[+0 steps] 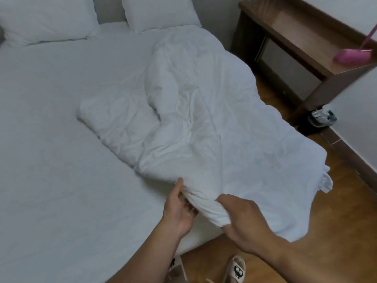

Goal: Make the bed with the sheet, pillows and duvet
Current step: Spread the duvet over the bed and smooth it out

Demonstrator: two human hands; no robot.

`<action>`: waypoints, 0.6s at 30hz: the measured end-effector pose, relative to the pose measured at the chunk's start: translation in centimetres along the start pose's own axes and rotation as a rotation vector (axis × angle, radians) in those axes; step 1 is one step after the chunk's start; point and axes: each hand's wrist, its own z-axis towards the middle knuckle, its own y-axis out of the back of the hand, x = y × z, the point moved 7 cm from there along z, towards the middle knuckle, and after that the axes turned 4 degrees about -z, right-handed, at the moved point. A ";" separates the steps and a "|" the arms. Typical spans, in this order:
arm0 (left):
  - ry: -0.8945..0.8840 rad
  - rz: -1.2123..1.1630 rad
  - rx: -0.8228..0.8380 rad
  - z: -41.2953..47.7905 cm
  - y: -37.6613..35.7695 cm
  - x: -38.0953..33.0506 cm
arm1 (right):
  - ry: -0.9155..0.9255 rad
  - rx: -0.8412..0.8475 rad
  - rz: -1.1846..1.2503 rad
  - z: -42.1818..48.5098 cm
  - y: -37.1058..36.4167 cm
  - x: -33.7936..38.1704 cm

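Duvet (195, 111) lies in a bunched strip along the right side of the bed, long way running from the pillows (102, 19) down to the hands, with its edge hanging over the floor (336, 211). Both hands pinch its near corner: the left hand (179, 209) grips from below, the right hand (242, 219) closes over the rolled edge. Most of the bare sheet (51, 123) is to the left, so the spread likely goes that way, left hand leading.

No readable text, label, brand name, number or sign is shown anywhere in the view. The only marking to be seen is a black cartoon figure printed on the strap of the slipper (236, 269) on the floor, and no lettering accompanies it.
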 end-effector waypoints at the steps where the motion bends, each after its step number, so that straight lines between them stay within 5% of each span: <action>1: 0.036 -0.034 0.031 1.0 -0.1 -0.6 | 0.005 -0.004 -0.010 -0.7 0.4 0.0; 6: 0.109 0.053 0.199 3.4 -3.9 -1.4 | -0.179 -0.072 0.137 -3.4 1.0 -1.8; 11: -0.122 0.104 -0.007 1.3 -0.8 -3.2 | -0.329 0.150 -0.021 -3.8 -4.0 -2.4; 15: -0.404 0.465 -0.217 -4.3 4.4 -6.0 | -0.059 0.250 0.208 -2.7 -5.8 3.7; 18: -0.635 0.764 -0.262 -9.5 5.9 -6.5 | 0.002 0.105 0.541 -0.4 -4.6 8.3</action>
